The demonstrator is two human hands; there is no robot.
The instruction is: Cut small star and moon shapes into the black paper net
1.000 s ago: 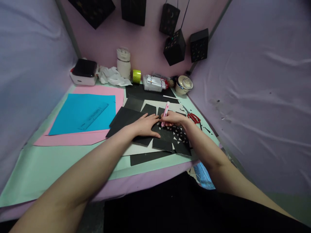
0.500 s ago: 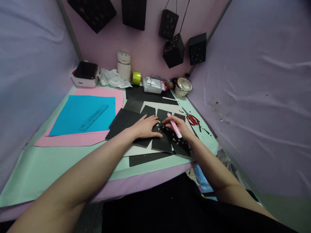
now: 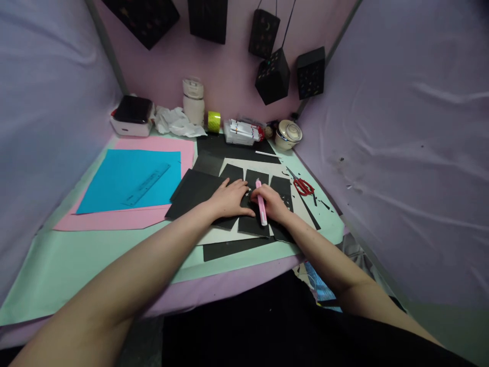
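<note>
Black card (image 3: 254, 224) with small star-shaped cut-outs lies on a white sheet (image 3: 214, 236) at the middle of the table. My left hand (image 3: 231, 200) rests flat on the card with its fingers spread. Close to its right, my right hand (image 3: 269, 202) is closed around a pink pen-shaped tool (image 3: 262, 204), whose back end points toward me. My right fingers are at the card beside the cut-outs and hide part of them. A second black panel (image 3: 281, 232) with cut-outs lies partly under my right hand.
Red scissors (image 3: 303, 187) and black scraps lie at the right. A ruler (image 3: 147, 184) lies on blue paper (image 3: 99, 178) at the left. Along the back stand a white bottle (image 3: 193, 104), yellow tape (image 3: 214, 122) and a lidded bowl (image 3: 289, 135). Black boxes (image 3: 273, 76) hang above.
My right hand has moved left with the pink tool, closer to my left hand, and the tool stands more upright in view. My left hand has stayed on the card.
</note>
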